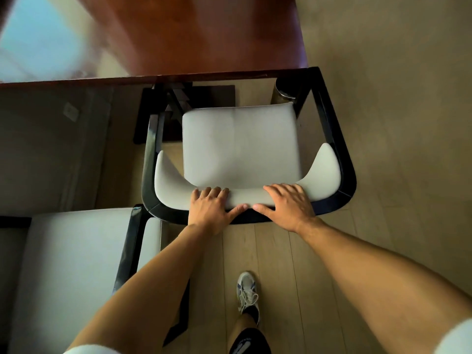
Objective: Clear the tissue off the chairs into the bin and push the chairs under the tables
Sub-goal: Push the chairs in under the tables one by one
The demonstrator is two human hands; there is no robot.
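Observation:
A black-framed chair (241, 146) with a pale grey seat and padded backrest stands in front of me, its front edge at the rim of the reddish-brown table (204, 42). My left hand (212, 208) and my right hand (286, 205) both grip the top of the chair's backrest, fingers curled over the padding and thumbs almost touching. The seat is bare; no tissue shows on it. No bin is in view.
A second grey-seated chair (71, 264) with a black arm stands at the lower left, close to my left forearm. A metal table leg (283, 93) rises by the chair's right front corner. My shoe (246, 290) rests on the wood floor behind the chair.

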